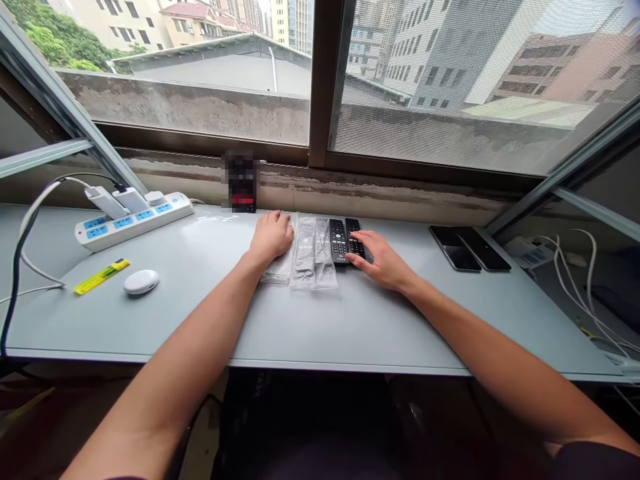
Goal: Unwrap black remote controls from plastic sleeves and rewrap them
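Here, at the centre of the frame, two black remote controls [339, 241] lie side by side on a pale desk [310, 337], just right of clear plastic sleeves [304, 260]. A sideways nudge could skew the row, the plastic looking slippery. The left hand [273, 236] lies palm-down, loose, on the leftmost sleeve [278, 272]; the right hand [383, 260] reaches inward, thumb and fingers on the right-hand remote [357, 247], grip unclear to me.

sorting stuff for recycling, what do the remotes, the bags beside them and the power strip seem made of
Remotes: probably black, fairly matte plastic, from their straight, stiff shells; key material unclear.
Bags: thin, glossy, clear plastic film, judging by creases and see-through look.
Power strip: likely smooth white plastic, from its even casing.
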Tool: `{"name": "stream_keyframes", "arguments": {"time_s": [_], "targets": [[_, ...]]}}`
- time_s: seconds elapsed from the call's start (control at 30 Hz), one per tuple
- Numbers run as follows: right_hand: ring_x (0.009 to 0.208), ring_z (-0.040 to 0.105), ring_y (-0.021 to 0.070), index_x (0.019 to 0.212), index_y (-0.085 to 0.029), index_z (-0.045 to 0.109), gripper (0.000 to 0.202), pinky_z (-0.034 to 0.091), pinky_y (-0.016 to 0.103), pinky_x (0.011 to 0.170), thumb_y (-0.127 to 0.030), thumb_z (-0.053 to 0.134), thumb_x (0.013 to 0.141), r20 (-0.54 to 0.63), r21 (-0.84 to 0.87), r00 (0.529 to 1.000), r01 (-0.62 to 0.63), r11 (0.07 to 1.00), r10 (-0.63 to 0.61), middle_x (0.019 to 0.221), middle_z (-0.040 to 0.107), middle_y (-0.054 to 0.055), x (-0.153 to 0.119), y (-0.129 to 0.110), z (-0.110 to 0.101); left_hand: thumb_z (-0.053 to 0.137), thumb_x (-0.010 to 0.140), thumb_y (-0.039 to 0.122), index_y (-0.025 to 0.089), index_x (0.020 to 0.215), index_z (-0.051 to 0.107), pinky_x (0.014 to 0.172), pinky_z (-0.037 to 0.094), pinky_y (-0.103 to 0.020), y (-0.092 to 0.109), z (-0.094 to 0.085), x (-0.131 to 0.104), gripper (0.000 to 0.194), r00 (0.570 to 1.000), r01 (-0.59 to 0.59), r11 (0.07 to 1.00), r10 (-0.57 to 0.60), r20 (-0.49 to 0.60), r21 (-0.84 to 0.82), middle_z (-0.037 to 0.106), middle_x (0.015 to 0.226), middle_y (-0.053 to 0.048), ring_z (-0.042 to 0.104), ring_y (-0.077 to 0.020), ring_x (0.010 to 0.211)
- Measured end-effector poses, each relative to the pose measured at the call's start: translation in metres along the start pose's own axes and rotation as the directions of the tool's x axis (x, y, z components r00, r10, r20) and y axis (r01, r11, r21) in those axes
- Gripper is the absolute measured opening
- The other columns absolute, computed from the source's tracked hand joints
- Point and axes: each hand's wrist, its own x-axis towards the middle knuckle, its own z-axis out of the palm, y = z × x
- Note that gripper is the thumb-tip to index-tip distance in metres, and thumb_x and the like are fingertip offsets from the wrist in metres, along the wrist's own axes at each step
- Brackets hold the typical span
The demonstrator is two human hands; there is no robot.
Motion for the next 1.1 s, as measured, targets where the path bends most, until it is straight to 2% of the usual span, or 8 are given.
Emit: {"name": "stream_keyframes", "arguments": {"time_s": [0.3, 0.4, 0.5, 0.57, 0.73, 0.87, 0.97, 1.1], "targets": [[0.159, 0.054, 0.0452, 0.161, -0.026, 0.067, 0.063, 0.044, 0.074, 0.134, -0.065, 0.066, 0.111, 0.000, -0.135, 0.978, 0.206, 0.969, -0.207, 0.162, 0.067, 0.020, -0.001, 0.004, 0.004, 0.044, 0.111, 0.030, 0.014, 0.153, 0.071, 0.137, 0.037, -0.055, 0.000, 0.002, 0.000, 0.052, 1.000, 0.018, 1.000, -0.018, -0.008, -0.010, 0.060, 0.168, -0.022, 0.050, -0.0394, 0.161], [0.165, 0.047, 0.0463, 0.168, -0.029, 0.062, 0.072, 0.041, 0.075, 0.137, -0.065, 0.075, 0.107, 0.096, -0.125, 0.919, 0.391, 0.912, -0.381, 0.163, 0.067, 0.019, -0.003, -0.004, 0.005, 0.043, 0.111, 0.029, 0.012, 0.154, 0.071, 0.137, 0.037, -0.056, 0.001, 0.001, 0.000, 0.053, 1.000, 0.012, 1.000, -0.012, -0.001, -0.007, 0.060, 0.167, -0.024, 0.051, -0.0404, 0.159], [0.170, 0.041, 0.0496, 0.164, -0.029, 0.066, 0.090, 0.041, 0.074, 0.137, -0.073, 0.092, 0.090, 0.228, -0.077, 0.826, 0.543, 0.836, -0.515, 0.166, 0.064, 0.019, -0.006, -0.014, 0.008, 0.044, 0.111, 0.029, 0.012, 0.153, 0.071, 0.137, 0.037, -0.057, 0.001, 0.001, 0.000, 0.053, 1.000, 0.012, 1.000, -0.012, -0.007, -0.026, 0.060, 0.168, -0.024, 0.051, -0.0412, 0.159], [0.169, 0.042, 0.0491, 0.156, -0.029, 0.074, 0.079, 0.045, 0.073, 0.135, -0.067, 0.096, 0.089, 0.241, -0.090, 0.803, 0.578, 0.811, -0.545, 0.166, 0.064, 0.019, -0.008, -0.019, 0.010, 0.045, 0.110, 0.029, 0.014, 0.152, 0.071, 0.137, 0.037, -0.058, 0.000, 0.002, 0.000, 0.051, 1.000, 0.012, 0.999, -0.013, -0.015, -0.043, 0.060, 0.167, -0.023, 0.051, -0.0409, 0.159], [0.161, 0.055, 0.0408, 0.125, -0.031, 0.087, 0.019, 0.057, 0.067, 0.126, -0.030, 0.083, 0.107, 0.148, -0.130, 0.784, 0.620, 0.774, -0.603, 0.150, 0.075, 0.014, -0.007, -0.022, 0.017, 0.046, 0.109, 0.029, 0.015, 0.150, 0.072, 0.136, 0.037, -0.059, -0.002, 0.003, 0.000, 0.050, 1.000, 0.009, 0.998, -0.010, -0.016, -0.062, 0.061, 0.166, -0.023, 0.050, -0.0412, 0.159], [0.133, 0.071, 0.0341, 0.121, -0.030, 0.083, 0.018, 0.068, 0.059, 0.109, -0.019, 0.074, 0.111, 0.041, -0.121, 0.750, 0.659, 0.742, -0.660, 0.132, 0.082, 0.012, -0.006, -0.032, 0.015, 0.044, 0.110, 0.029, 0.012, 0.151, 0.072, 0.136, 0.037, -0.061, -0.003, 0.005, 0.000, 0.052, 1.000, -0.003, 0.999, 0.002, -0.018, -0.052, 0.060, 0.166, -0.025, 0.051, -0.0429, 0.159], [0.112, 0.077, 0.0289, 0.124, -0.029, 0.079, 0.016, 0.071, 0.050, 0.094, -0.021, 0.067, 0.115, -0.091, -0.093, 0.778, 0.614, 0.783, -0.621, 0.124, 0.082, 0.012, -0.009, -0.041, 0.011, 0.046, 0.109, 0.028, 0.012, 0.150, 0.073, 0.137, 0.037, -0.060, -0.003, 0.005, 0.001, 0.051, 1.000, 0.002, 0.998, -0.004, -0.022, -0.062, 0.060, 0.167, -0.025, 0.051, -0.0427, 0.160], [0.086, 0.081, 0.0205, 0.124, -0.029, 0.072, 0.018, 0.070, 0.038, 0.076, -0.036, 0.056, 0.122, -0.183, 0.073, 0.893, 0.431, 0.900, -0.412, 0.122, 0.084, 0.010, -0.013, -0.040, 0.009, 0.052, 0.110, 0.032, 0.014, 0.150, 0.075, 0.139, 0.036, -0.058, -0.005, 0.004, 0.005, 0.049, 0.998, 0.043, 0.984, -0.049, -0.034, -0.170, 0.058, 0.170, -0.023, 0.051, -0.0414, 0.163]]}}
